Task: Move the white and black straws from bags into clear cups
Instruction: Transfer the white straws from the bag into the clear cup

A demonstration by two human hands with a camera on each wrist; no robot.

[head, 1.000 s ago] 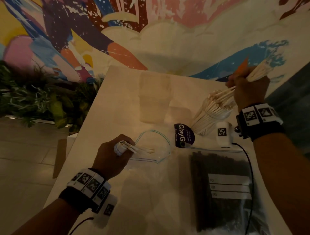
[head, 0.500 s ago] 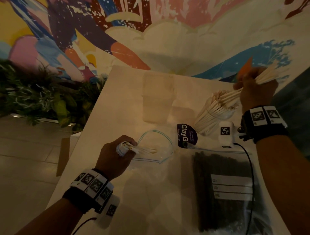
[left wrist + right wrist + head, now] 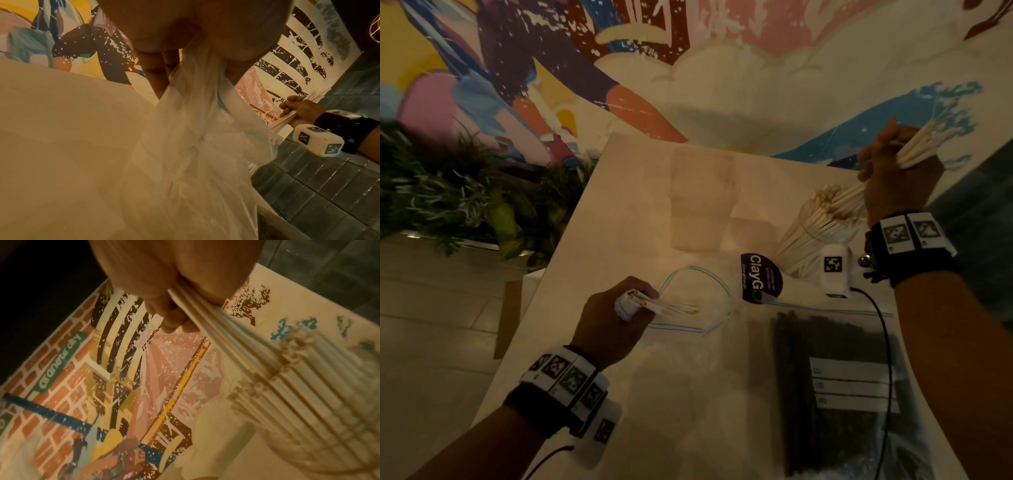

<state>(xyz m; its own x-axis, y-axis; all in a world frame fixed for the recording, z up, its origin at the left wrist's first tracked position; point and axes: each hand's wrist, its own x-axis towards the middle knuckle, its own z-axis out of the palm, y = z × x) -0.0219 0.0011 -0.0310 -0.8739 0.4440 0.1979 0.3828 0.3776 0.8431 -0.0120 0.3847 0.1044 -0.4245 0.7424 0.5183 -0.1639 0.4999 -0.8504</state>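
Observation:
My right hand (image 3: 893,178) (image 3: 174,311) grips a bundle of white straws (image 3: 917,147) (image 3: 207,318) at the far right. Their lower ends slant down into a clear cup (image 3: 822,236) (image 3: 320,439) packed with white straws. An empty clear cup (image 3: 702,198) stands to its left. My left hand (image 3: 630,305) (image 3: 162,71) grips the crumpled clear zip bag (image 3: 695,301) (image 3: 189,138) together with a few white straws (image 3: 671,308). A second clear bag full of black straws (image 3: 832,387) lies flat at the near right.
A dark round "ClayG" sticker (image 3: 758,277) sits on the white table (image 3: 592,240) between bag and cup. The right wrist camera's cable (image 3: 883,335) trails over the black-straw bag. Plants (image 3: 448,195) stand left of the table, a painted mural wall (image 3: 722,68) behind.
The right hand and its bundle of white straws have shifted only slightly above the cup. The left hand has stayed in place on the bag.

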